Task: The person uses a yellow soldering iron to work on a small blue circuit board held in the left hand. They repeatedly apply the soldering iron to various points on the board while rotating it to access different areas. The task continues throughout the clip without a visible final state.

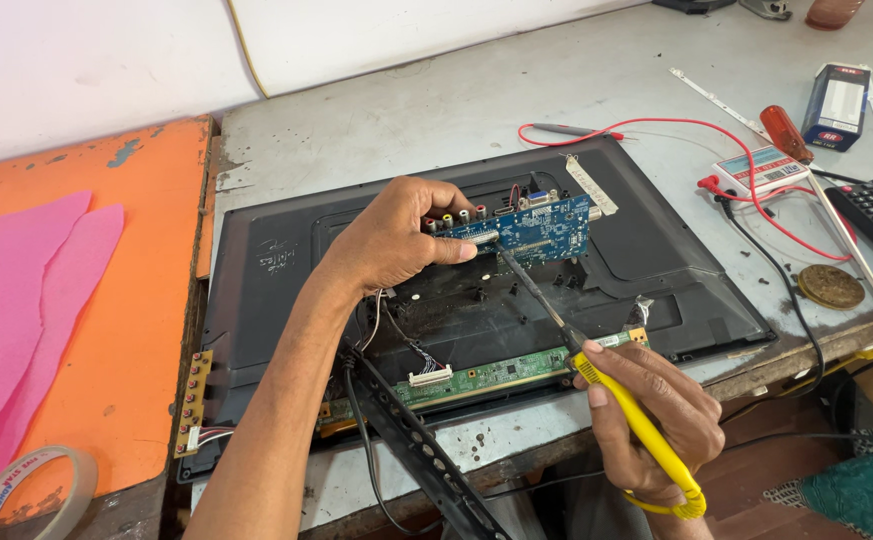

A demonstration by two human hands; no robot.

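Head view showed the left hand (391,240) clenched on the left end of a small blue circuit board (534,228), holding it lifted above the opened black back of a flat television (266,270) that lay face down on the grey bench (436,110). The board's long axis ran left to right, its row of coloured sockets on the far edge.

The right hand (646,410) grasped a yellow-handled soldering iron (596,378). The iron's long axis ran from near right up to far left, and its dark tip met the near edge of the board just right of the left fingers. The board therefore lay far and left of the right grip, and the left hand was the nearer one to it (already touching).

A long green strip board (486,375) sat along the near edge of the set, below the iron's shaft.

Packages and labels: a dark rectangular box with a white and red label (836,105) stood at far right; a small white meter with red edging (761,170) lay nearer than the box and to its left, red leads looping from it. A tape roll (31,495) lay at near left on the orange surface (146,300), with pink sheets (16,300) beside it. A round brown disc (830,286) lay at right.
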